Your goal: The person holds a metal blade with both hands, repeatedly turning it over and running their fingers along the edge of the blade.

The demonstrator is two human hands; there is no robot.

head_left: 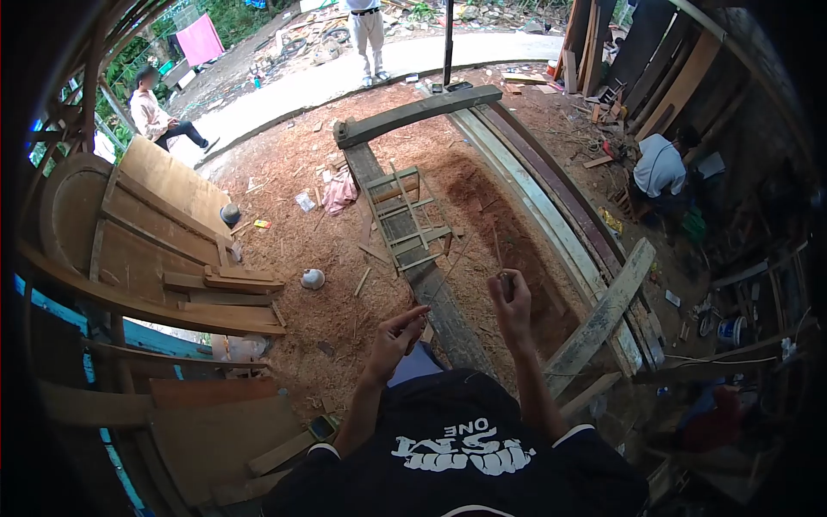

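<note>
My left hand (398, 340) is raised in front of my chest, its fingers pinched together on something too small to make out. To its right, my right hand (511, 303) is closed, with a thin stick (497, 250) rising from its fingers. Both hands are held above a long, worn plank (444, 314) that runs away from me. Farther along that plank rests a small frame of thin wooden strips (405, 207), touched by neither hand.
Long boards (551, 215) run along the right, crossed by a weathered plank (603, 314). Wooden panels (146, 233) lean at the left. A beam (422, 115) crosses the far end. One person sits left, another stands at the back, and a third crouches right.
</note>
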